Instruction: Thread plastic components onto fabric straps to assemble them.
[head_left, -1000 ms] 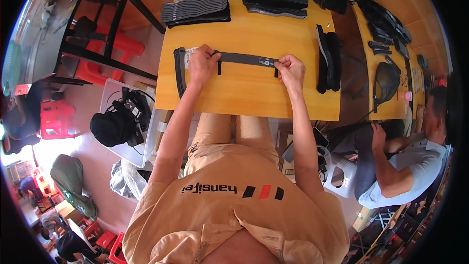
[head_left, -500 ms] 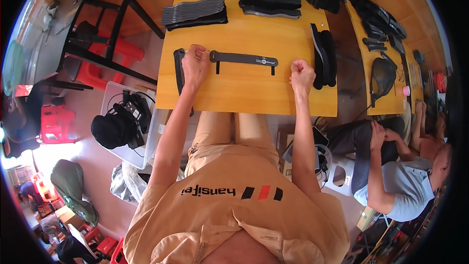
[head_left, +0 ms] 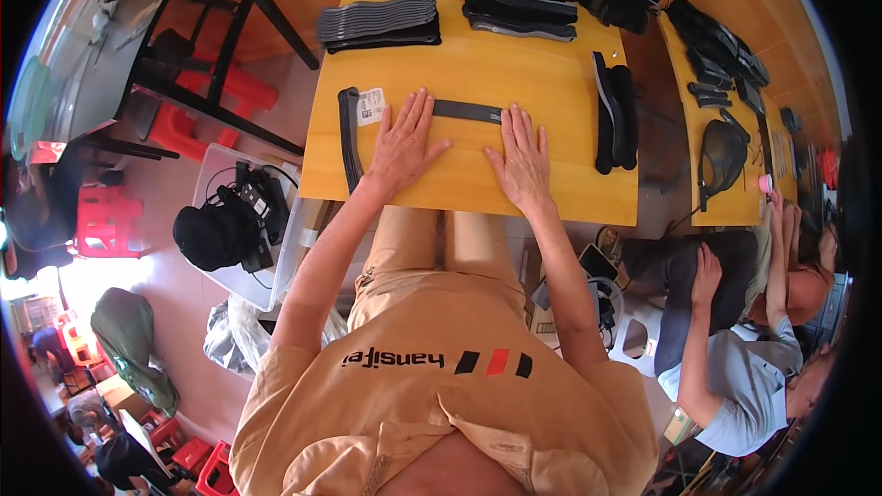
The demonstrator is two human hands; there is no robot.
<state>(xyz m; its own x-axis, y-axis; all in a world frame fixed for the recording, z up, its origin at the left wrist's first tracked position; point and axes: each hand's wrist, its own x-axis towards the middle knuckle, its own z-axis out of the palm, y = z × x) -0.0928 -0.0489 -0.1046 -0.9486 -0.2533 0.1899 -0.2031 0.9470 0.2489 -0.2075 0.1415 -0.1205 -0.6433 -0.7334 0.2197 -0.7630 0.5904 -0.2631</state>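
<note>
A dark grey strap lies lengthwise across the yellow table. My left hand presses flat over its left end, fingers stretched out and thumb apart. Over the right end rests my right hand, also flat, with the fingertips covering that end. Both ends of the strap are hidden under the hands. Left of my left hand is a small white printed label. Beside it, more dark straps lie along the table's left side.
Stacked grey straps and black straps sit at the table's far side. Black padded bands lie at the right edge. A white bin with black gear stands at lower left. Another person sits at right.
My hands have come inward from beside the strap and opened flat onto its two ends. The white label has come into sight next to the straps at left.
</note>
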